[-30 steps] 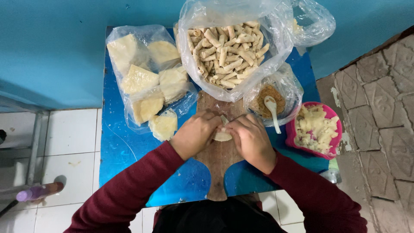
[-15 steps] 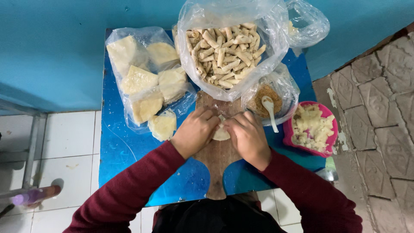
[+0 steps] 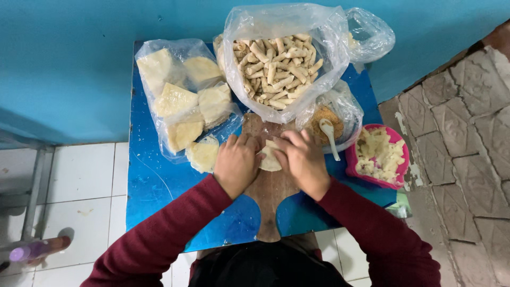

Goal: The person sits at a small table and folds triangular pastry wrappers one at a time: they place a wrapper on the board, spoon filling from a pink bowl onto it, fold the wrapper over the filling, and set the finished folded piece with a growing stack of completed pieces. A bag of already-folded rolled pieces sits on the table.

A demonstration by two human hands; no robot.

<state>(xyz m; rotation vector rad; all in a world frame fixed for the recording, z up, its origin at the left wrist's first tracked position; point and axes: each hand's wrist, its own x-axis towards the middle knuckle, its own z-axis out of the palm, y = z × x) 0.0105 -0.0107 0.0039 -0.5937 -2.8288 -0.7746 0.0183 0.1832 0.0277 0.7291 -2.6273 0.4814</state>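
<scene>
Both hands work on a pale wrapper [image 3: 269,159] that lies on the wooden board [image 3: 270,196], which is the landmark here. The left hand [image 3: 236,163] presses its fingers on the wrapper's left edge, fingers curled close together; the right hand [image 3: 302,159] covers the right edge and top, fingertips bent down on it, so both hold the wrapper between them rather than lie open. The wrapper looks thin, soft and light, likely easy to tear and a little tacky, so it is best taken at the edges with flat fingertips and a gentle pinch. Behind the board stands a clear bag of finished rolls [image 3: 276,64], mouth open. Left of the board is a bag of stacked wrappers [image 3: 186,101], with one loose stack [image 3: 203,154] just beside the left hand. Right of the board sit a bagged bowl of brown filling with a white spoon [image 3: 329,135], and beyond it a pink bowl [image 3: 378,157] of pale chunks. All rest on the blue surface [image 3: 154,186].
</scene>
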